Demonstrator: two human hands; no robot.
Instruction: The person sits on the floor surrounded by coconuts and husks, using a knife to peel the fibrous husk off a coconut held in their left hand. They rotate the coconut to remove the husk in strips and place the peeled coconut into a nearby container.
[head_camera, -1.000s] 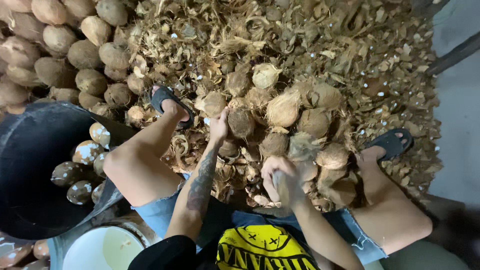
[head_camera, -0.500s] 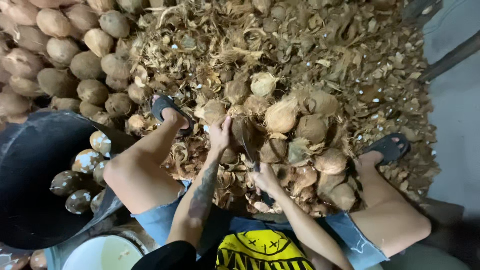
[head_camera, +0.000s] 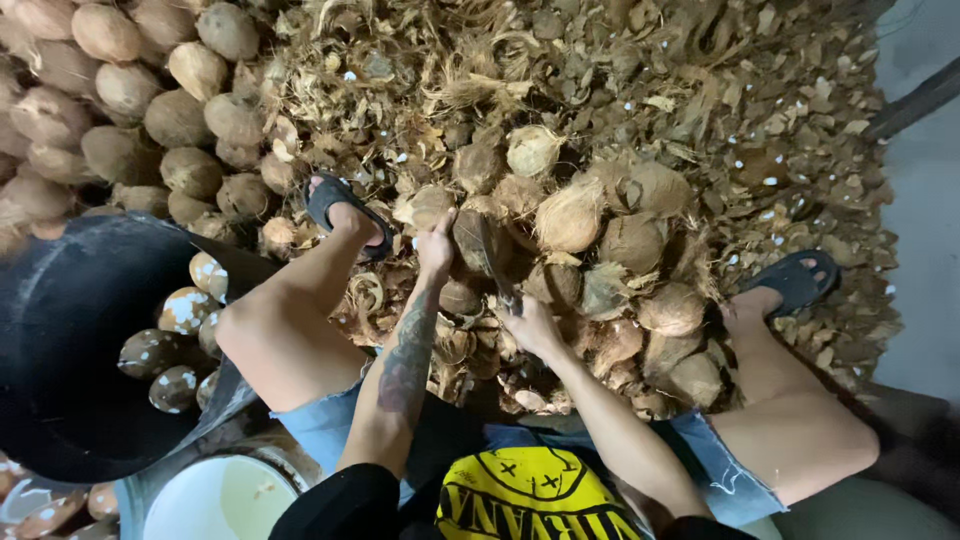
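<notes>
The left hand (head_camera: 436, 248) is clamped on a brown coconut (head_camera: 470, 238), fingers curled over its near side, holding it against the heap. The right hand (head_camera: 528, 322) is closed in a fist round the handle of a blade (head_camera: 492, 262); the dark metal runs up from the grip and its tip lies against the same coconut, just beside the left thumb.

Around that nut lie more husked coconuts — a pale, fibrous one (head_camera: 568, 215) touching it on the right, a smaller light one (head_camera: 532, 150) behind, and several darker ones (head_camera: 672, 310) packed near the right knee. All of them sit on a thick bed of husk scraps (head_camera: 600, 70) that covers the floor and crowds both hands; loose shells lie between the forearms.

The person's bare legs spread to either side, each foot in a dark sandal: the left one (head_camera: 335, 200) near the left hand, the right one (head_camera: 795, 280) well apart at the heap's edge.

To the left a black tub (head_camera: 70, 340) holds peeled nuts (head_camera: 185, 310) with mottled white-and-brown skins. Behind it a pile of whole brown coconuts (head_camera: 130, 90) rises to the top corner. A white bucket (head_camera: 215, 495) stands below the tub, near the left thigh. On the far right — bare grey floor (head_camera: 925, 230).
</notes>
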